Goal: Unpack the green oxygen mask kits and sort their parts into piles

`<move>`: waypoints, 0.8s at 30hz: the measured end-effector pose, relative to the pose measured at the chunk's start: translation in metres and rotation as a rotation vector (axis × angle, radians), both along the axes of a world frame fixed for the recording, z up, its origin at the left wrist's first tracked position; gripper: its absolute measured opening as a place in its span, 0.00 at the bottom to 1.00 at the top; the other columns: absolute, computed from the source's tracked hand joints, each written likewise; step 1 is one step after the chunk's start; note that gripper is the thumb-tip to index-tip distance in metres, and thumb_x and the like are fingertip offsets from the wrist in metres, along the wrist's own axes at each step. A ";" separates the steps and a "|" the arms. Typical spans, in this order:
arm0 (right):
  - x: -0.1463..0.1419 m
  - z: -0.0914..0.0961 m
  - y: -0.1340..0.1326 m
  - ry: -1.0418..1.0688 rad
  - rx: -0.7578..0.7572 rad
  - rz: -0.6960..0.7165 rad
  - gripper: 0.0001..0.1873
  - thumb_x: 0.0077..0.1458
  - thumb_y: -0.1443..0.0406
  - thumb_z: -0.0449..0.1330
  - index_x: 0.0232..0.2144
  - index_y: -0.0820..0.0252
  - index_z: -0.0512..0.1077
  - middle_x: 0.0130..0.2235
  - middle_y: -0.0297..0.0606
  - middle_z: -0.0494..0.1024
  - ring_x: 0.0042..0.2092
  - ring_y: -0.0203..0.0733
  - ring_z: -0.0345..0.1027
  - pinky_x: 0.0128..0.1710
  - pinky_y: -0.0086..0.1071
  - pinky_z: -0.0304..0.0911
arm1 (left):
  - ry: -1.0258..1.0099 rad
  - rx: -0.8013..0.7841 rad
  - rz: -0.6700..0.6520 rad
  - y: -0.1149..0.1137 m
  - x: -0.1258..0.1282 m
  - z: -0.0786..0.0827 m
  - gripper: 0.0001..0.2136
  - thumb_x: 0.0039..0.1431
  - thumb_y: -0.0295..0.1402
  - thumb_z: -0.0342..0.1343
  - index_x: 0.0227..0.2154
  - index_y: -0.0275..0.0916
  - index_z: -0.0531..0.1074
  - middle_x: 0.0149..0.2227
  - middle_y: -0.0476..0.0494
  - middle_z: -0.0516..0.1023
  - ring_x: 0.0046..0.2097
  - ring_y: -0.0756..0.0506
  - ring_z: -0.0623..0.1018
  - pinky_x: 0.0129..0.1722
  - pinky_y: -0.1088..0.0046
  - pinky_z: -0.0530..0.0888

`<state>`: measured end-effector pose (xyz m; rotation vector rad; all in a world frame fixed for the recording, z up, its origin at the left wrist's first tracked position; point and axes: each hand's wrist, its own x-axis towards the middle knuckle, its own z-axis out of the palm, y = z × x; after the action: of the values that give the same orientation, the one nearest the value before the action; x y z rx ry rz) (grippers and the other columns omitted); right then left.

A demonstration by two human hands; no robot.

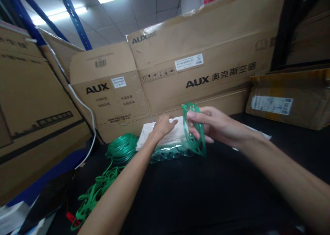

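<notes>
My right hand (206, 123) is closed on a loose coil of flat green plastic strap (198, 138), which hangs upright from the thumb and fingers. My left hand (165, 125) reaches over white sheets (145, 133), its fingers partly spread; whether it touches them I cannot tell. Under the sheets lies a row of clear greenish plastic rolls or coils (170, 153) in shiny film. Left of them sits a larger wound green coil (123, 147). Nearer to me, a loose tangle of green strap (99, 187) lies partly behind my left forearm.
Flattened AUX cardboard (167, 94) stands behind the black table surface (206, 193). A taped carton (291, 101) is at right and another large box (33, 101) at left. A white cable (90, 114) runs down on the left, near a red object (72, 218).
</notes>
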<state>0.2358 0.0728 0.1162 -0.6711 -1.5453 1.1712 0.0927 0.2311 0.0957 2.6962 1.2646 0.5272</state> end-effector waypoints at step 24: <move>0.030 -0.087 -0.039 -0.685 0.143 -0.642 0.20 0.48 0.53 0.72 0.41 0.57 0.80 0.28 0.38 0.79 0.24 0.42 0.69 0.20 0.32 0.64 | -0.319 -0.091 -0.140 -0.137 -0.137 -0.044 0.10 0.66 0.41 0.57 0.46 0.48 0.78 0.49 0.47 0.80 0.51 0.43 0.77 0.53 0.69 0.70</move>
<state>0.2661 0.0339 0.0290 -1.4375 -1.7330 0.3441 -0.0440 0.0946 0.0520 2.4759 0.9835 0.8197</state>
